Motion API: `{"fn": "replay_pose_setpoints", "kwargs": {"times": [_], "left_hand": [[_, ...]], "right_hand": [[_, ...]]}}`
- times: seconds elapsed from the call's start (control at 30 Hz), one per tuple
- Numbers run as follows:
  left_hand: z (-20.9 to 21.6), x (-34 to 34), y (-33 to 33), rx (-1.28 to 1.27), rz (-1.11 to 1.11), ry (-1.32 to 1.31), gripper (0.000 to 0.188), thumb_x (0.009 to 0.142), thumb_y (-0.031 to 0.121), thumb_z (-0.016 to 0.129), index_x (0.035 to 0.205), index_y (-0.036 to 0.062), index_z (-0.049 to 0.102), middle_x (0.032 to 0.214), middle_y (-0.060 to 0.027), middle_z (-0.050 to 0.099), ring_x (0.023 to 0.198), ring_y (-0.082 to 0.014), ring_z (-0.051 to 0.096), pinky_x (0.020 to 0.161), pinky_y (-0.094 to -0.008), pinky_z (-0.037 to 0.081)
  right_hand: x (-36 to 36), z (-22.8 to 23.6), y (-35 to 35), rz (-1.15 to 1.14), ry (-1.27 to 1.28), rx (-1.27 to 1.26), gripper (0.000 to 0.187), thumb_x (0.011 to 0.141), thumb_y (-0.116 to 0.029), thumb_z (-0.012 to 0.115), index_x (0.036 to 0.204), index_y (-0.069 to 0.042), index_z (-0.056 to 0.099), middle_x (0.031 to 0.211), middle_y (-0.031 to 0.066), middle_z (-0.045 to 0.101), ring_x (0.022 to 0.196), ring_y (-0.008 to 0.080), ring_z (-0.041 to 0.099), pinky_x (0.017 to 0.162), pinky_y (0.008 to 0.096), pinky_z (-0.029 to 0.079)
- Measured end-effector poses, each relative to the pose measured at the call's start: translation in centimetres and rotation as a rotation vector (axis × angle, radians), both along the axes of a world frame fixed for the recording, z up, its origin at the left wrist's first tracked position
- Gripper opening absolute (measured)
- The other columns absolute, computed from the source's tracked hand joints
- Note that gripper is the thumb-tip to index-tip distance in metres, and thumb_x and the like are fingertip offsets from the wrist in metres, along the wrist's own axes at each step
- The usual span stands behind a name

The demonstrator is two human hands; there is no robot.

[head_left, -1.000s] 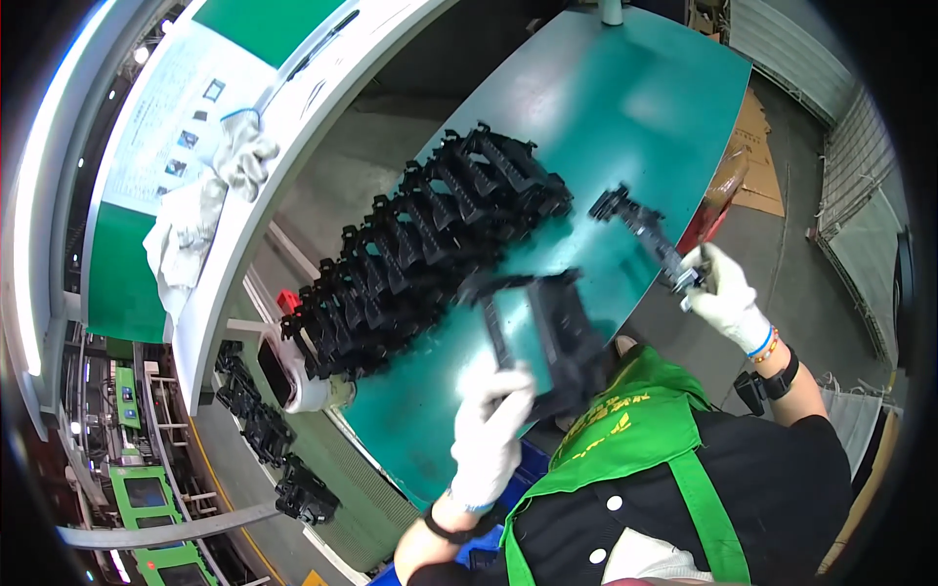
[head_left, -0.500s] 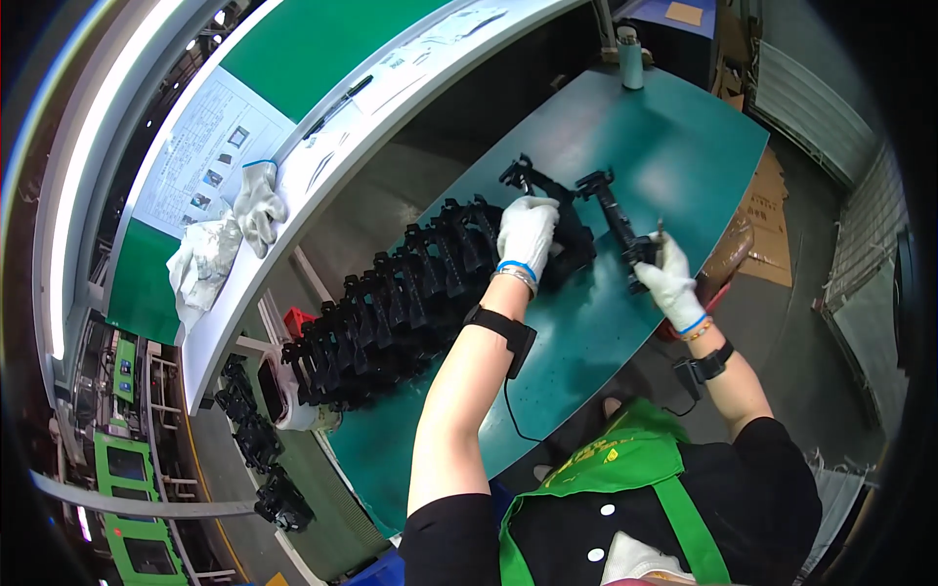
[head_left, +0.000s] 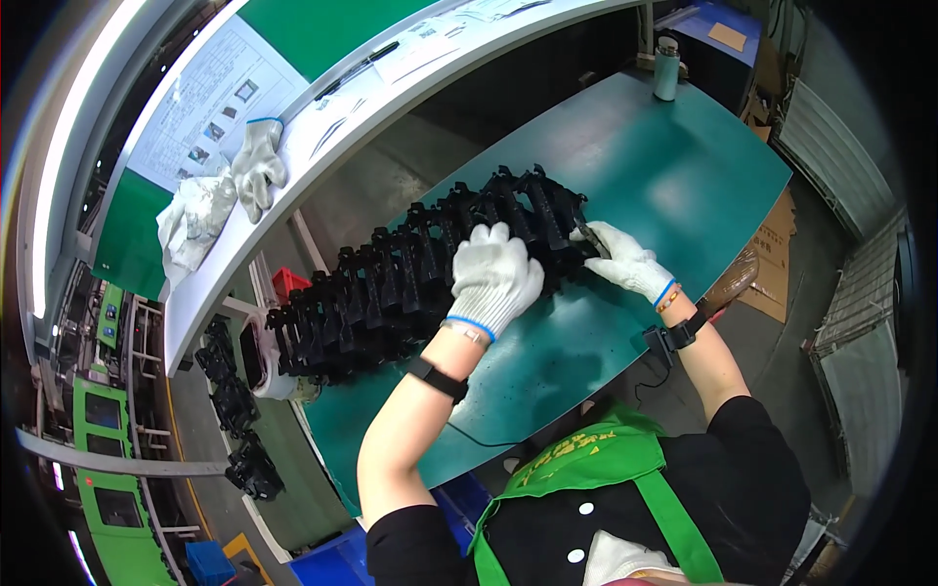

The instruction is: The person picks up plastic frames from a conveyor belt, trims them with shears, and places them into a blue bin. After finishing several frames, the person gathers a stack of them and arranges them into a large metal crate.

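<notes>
The green surface [head_left: 674,186] fills the middle of the frame, curving from the upper right down toward the lower left. Across it, from the centre toward the left, runs a long row of black moulded plastic parts [head_left: 391,283], stacked tight one against the next like books leaning on a shelf.

The left hand [head_left: 493,276], in a white knit glove, lies flat and spread on top of the row just right of the frame's centre, pressing down without closing around anything. The right hand [head_left: 625,262], gloved the same way, is at the right end of the row; its fingers are curled against the end part [head_left: 562,220], seemingly pinching or pushing it, though the grip itself is partly hidden.

To do this well, I judge the left palm should keep the stack from tipping or spreading while the right hand squares the end piece so that it nests in line with its neighbours. Pushing along the row rather than across it should keep the parts from fanning out.

A spare pair of white gloves [head_left: 256,166] lies on the pale shelf [head_left: 391,98] at upper left, and a grey-green bottle [head_left: 666,66] stands at the surface's far edge, top right.
</notes>
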State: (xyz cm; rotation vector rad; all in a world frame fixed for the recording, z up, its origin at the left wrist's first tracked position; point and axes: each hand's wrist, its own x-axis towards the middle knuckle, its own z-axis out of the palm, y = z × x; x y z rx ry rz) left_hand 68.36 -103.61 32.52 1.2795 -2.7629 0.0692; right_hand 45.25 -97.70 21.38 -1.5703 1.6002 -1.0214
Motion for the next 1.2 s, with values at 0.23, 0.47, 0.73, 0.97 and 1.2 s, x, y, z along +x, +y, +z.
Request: {"fn": "replay_pose_setpoints", "kwargs": {"times": [0.23, 0.47, 0.73, 0.97, 1.2], "left_hand": [[-1.1, 8.8, 7.9, -0.215, -0.075, 0.437, 0.026, 0.079, 0.023, 0.074, 0.098, 0.0052, 0.071, 0.107, -0.0146, 0.068, 0.107, -0.0357, 0.064, 0.088, -0.0481, 0.055], [-5.6, 17.1, 19.2, 0.063, 0.46, 0.51, 0.031, 0.081, 0.02, 0.076, 0.109, 0.0077, 0.071, 0.116, -0.0135, 0.071, 0.11, -0.0353, 0.067, 0.095, -0.0444, 0.055], [-7.1, 26.5, 30.1, 0.472, 1.051, 0.606, 0.027, 0.088, 0.026, 0.072, 0.112, 0.015, 0.075, 0.108, -0.0154, 0.073, 0.111, -0.0365, 0.067, 0.087, -0.0464, 0.055], [-10.8, 41.6, 40.2, 0.338, 1.283, 0.402, 0.032, 0.091, 0.035, 0.07, 0.115, 0.0148, 0.075, 0.114, -0.0166, 0.074, 0.107, -0.0367, 0.069, 0.088, -0.0466, 0.054], [-34.9, 54.9, 58.2, 0.376, 2.021, 1.127, 0.049, 0.09, 0.043, 0.069, 0.121, 0.0053, 0.073, 0.123, -0.0201, 0.073, 0.119, -0.0352, 0.067, 0.103, -0.0423, 0.051]], "right_hand": [[1.3, 1.3, 1.6, -0.147, 0.135, -0.329, 0.049, 0.089, 0.005, 0.063, 0.137, -0.005, 0.059, 0.134, 0.0085, 0.065, 0.116, 0.0176, 0.063, 0.101, 0.0306, 0.049], [8.3, 1.6, 6.3, 0.166, -0.26, -0.052, 0.042, 0.097, 0.0, 0.063, 0.138, -0.004, 0.059, 0.13, 0.0052, 0.066, 0.111, 0.0122, 0.061, 0.095, 0.026, 0.048], [27.9, 4.2, 5.9, 1.015, 0.27, -0.082, 0.046, 0.094, 0.002, 0.064, 0.138, -0.01, 0.06, 0.116, 0.0076, 0.067, 0.1, 0.0168, 0.063, 0.086, 0.0254, 0.05], [45.1, -0.3, 7.4, 1.138, 0.427, -0.293, 0.044, 0.094, 0.002, 0.064, 0.137, -0.011, 0.061, 0.123, 0.0118, 0.062, 0.101, 0.0214, 0.064, 0.091, 0.0289, 0.053], [54.4, -6.5, 7.5, 0.925, 0.653, -0.541, 0.042, 0.095, 0.001, 0.065, 0.135, -0.009, 0.062, 0.135, 0.0176, 0.06, 0.114, 0.0327, 0.065, 0.097, 0.0365, 0.054]]}}
